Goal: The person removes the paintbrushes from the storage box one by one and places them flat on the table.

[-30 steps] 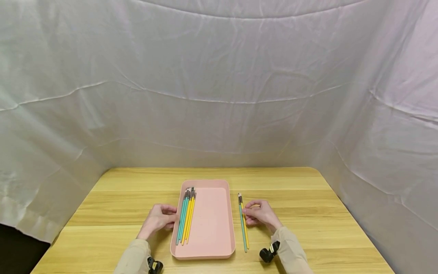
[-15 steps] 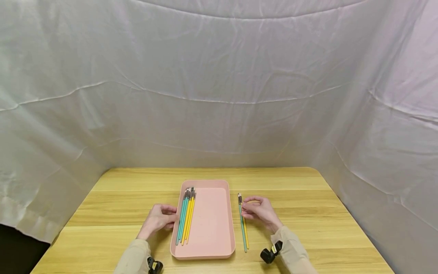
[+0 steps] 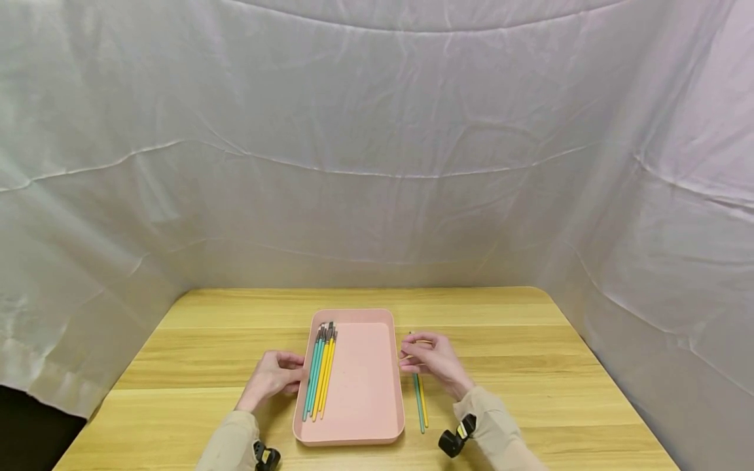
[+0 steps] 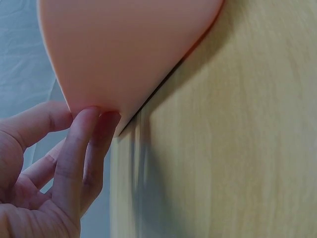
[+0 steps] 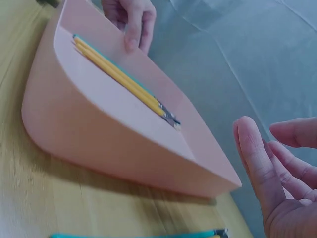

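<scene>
A pink rectangular tray (image 3: 365, 386) lies on the wooden table. Inside, several teal and yellow paintbrushes (image 3: 320, 376) line its left side, bristles toward the far end. My left hand (image 3: 273, 376) pinches the tray's left wall, thumb over the rim and fingers against the outside. Just beyond the right wall, my right hand (image 3: 434, 360) is held with fingers bent loosely and nothing between them; the right wrist view shows a gap between thumb and fingers. Below it, a teal paintbrush (image 3: 419, 409) and a yellow paintbrush (image 3: 424, 405) lie side by side, their upper parts hidden by the hand.
Grey cloth (image 3: 377, 196) hangs behind the table (image 3: 530, 386) and along both sides. Each wrist wears a small black camera, such as the right one (image 3: 452, 443). The tray's raised wall (image 5: 114, 144) stands between the right hand and the brushes inside.
My right hand has lifted away from the two loose brushes and shifted left toward the tray's right rim. The left hand, tray and brushes stay where they were.
</scene>
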Action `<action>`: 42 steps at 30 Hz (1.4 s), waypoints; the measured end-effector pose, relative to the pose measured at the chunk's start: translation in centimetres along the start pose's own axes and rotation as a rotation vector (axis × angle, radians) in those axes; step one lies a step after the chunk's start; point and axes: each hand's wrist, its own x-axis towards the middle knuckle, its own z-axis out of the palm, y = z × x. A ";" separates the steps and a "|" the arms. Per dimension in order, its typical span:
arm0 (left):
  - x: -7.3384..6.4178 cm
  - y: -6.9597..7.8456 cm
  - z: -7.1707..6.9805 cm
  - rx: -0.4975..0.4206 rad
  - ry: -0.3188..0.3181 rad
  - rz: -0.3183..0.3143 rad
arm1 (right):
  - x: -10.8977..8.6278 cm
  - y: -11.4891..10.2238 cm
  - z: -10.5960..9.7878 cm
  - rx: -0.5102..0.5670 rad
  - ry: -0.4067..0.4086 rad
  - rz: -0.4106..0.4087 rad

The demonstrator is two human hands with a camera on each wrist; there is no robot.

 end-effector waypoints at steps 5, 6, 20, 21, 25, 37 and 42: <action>0.0 0.0 0.0 -0.001 0.000 0.001 | 0.3 -0.3 1.2 -0.016 -0.028 -0.007; 0.0 0.0 0.0 0.000 0.000 0.002 | 0.4 -0.4 1.4 -0.019 -0.029 -0.005; 0.2 -0.2 0.1 0.004 0.002 0.000 | 1.5 -0.9 4.3 0.016 -0.051 0.006; 0.2 -0.2 0.1 0.006 0.003 0.001 | 1.6 -0.8 4.5 0.014 -0.054 0.002; 0.1 -0.1 0.1 0.008 0.008 0.003 | 2.0 -0.7 5.1 0.020 -0.054 -0.006; 0.0 0.0 0.0 0.015 0.001 0.011 | 3.0 -0.5 6.7 0.027 -0.042 0.010; -0.1 0.1 0.1 0.018 0.005 0.004 | 3.6 -0.1 7.2 0.020 -0.022 0.026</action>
